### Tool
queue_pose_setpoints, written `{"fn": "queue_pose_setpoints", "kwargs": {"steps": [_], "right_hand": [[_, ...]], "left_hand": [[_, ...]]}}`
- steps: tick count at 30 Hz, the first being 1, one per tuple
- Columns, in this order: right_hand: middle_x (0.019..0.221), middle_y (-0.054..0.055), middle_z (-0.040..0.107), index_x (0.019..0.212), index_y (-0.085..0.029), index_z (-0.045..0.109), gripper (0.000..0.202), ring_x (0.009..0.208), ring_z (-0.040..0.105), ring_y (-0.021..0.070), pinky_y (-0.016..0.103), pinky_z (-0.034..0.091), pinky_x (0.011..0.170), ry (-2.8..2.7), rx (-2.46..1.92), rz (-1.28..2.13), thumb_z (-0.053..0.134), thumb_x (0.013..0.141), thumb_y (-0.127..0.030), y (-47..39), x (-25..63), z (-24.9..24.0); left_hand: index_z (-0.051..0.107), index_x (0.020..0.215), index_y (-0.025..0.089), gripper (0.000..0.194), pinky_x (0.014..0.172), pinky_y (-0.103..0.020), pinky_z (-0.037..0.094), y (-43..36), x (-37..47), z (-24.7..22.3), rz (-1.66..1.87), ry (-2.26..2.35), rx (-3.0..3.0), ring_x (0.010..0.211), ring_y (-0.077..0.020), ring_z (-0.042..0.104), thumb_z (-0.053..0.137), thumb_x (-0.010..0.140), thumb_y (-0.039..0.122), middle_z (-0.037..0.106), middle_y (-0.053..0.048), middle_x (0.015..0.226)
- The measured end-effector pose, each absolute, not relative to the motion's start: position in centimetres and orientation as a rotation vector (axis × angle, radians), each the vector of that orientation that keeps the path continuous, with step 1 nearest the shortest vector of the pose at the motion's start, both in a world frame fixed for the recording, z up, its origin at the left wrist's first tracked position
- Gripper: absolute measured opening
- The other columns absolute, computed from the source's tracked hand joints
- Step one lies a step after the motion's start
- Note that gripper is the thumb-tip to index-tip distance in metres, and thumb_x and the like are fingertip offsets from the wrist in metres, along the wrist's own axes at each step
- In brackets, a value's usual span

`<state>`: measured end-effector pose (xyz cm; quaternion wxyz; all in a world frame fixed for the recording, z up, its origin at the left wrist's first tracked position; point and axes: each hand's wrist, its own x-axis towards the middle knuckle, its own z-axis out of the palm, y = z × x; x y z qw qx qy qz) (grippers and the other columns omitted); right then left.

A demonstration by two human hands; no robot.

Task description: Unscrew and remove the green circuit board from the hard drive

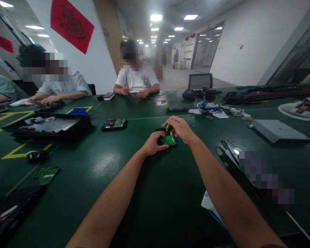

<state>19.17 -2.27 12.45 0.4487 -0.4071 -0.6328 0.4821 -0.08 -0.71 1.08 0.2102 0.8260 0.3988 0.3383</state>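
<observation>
My left hand (154,144) grips the near-left side of a small hard drive (168,140) whose green circuit board faces up on the table. Above it, my right hand (180,128) is closed round the black-and-yellow handle of a screwdriver (168,128), held roughly upright over the drive. The screwdriver's tip is hidden, so I cannot tell whether it touches a screw. Another hard drive (114,124), also board side up, lies to the left of my hands. Beyond them rests a dark pen-shaped tool (177,109).
At left stand a black tray (46,124), a loose green circuit board (47,175) and a dark device (12,210). On the right are a grey metal box (280,131), a white round grille (301,111) and a bundle of cables (208,106). Two people sit across the table (100,193).
</observation>
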Motion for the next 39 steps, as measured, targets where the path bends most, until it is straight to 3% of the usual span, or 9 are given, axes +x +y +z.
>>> {"fn": "queue_pose_setpoints", "kwargs": {"steps": [5,9,14,18,21,26,30,39], "right_hand": [[0.093,0.006,0.073,0.097,-0.019,0.07,0.036,0.052,0.057,0.0075,0.02,0.04,0.041,-1.605,-0.935,1.287,0.055,0.098,-0.052,-2.37,18.94,12.28],[0.095,0.004,0.071,0.109,-0.022,0.07,0.034,0.057,0.06,0.0083,0.021,0.044,0.046,-1.605,-0.859,1.328,0.061,0.095,-0.051,-2.44,19.2,12.32],[0.072,-0.001,0.064,0.089,-0.019,0.068,0.029,0.056,0.05,0.0084,0.02,0.037,0.047,-1.662,-0.954,1.176,0.073,0.086,-0.047,-2.46,19.32,12.44],[0.08,0.001,0.07,0.08,-0.02,0.065,0.02,0.055,0.049,0.0077,0.021,0.039,0.049,-1.61,-0.999,1.096,0.068,0.087,-0.038,-2.28,19.04,12.24],[0.09,0.003,0.075,0.087,-0.02,0.069,0.021,0.05,0.047,0.0064,0.021,0.036,0.045,-1.615,-0.98,1.158,0.06,0.092,-0.038,-2.32,18.98,12.28],[0.094,0.006,0.073,0.104,-0.02,0.073,0.037,0.052,0.053,0.0071,0.02,0.035,0.041,-1.617,-0.927,1.269,0.054,0.098,-0.052,-2.43,19.02,12.36],[0.098,0.005,0.07,0.117,-0.023,0.069,0.035,0.057,0.057,0.0079,0.02,0.041,0.045,-1.594,-0.893,1.285,0.053,0.1,-0.048,-2.34,19.18,12.28],[0.071,-0.002,0.063,0.08,-0.02,0.065,0.026,0.062,0.053,0.0118,0.024,0.043,0.056,-1.704,-1.045,0.971,0.07,0.086,-0.045,-2.37,19.37,12.51]], "left_hand": [[0.063,0.123,0.025,0.06,0.113,-0.053,0.044,-0.58,-0.03,1.0,0.951,1.109,2.293,0.132,-0.032,0.053,0.087,0.072,0.045,0.062,-0.009,0.135],[0.064,0.123,0.024,0.059,0.112,-0.054,0.043,-0.47,-0.09,0.91,0.943,1.092,2.302,0.132,-0.0322,0.053,0.087,0.073,0.044,0.061,-0.011,0.137],[0.063,0.12,0.023,0.058,0.113,-0.052,0.044,-0.62,-0.06,0.98,0.953,1.106,2.285,0.132,-0.0316,0.053,0.086,0.073,0.047,0.061,-0.011,0.136],[0.063,0.119,0.024,0.057,0.113,-0.052,0.044,-0.71,0.04,1.06,0.971,1.102,2.27,0.132,-0.0314,0.053,0.087,0.072,0.044,0.061,-0.01,0.136],[0.063,0.119,0.025,0.056,0.113,-0.052,0.044,-0.73,0.05,1.14,0.958,1.097,2.278,0.132,-0.0315,0.053,0.087,0.072,0.044,0.061,-0.009,0.135],[0.063,0.122,0.025,0.059,0.111,-0.052,0.046,-0.68,-0.05,1.07,0.952,1.113,2.276,0.131,-0.0313,0.054,0.087,0.072,0.044,0.061,-0.009,0.136],[0.063,0.123,0.025,0.06,0.113,-0.053,0.043,-0.64,-0.04,0.99,0.957,1.1,2.276,0.133,-0.0314,0.053,0.088,0.072,0.043,0.061,-0.01,0.137],[0.063,0.118,0.024,0.056,0.114,-0.054,0.044,-0.82,0.07,1.28,0.963,1.114,2.254,0.134,-0.033,0.052,0.087,0.072,0.044,0.061,-0.01,0.137]]}}
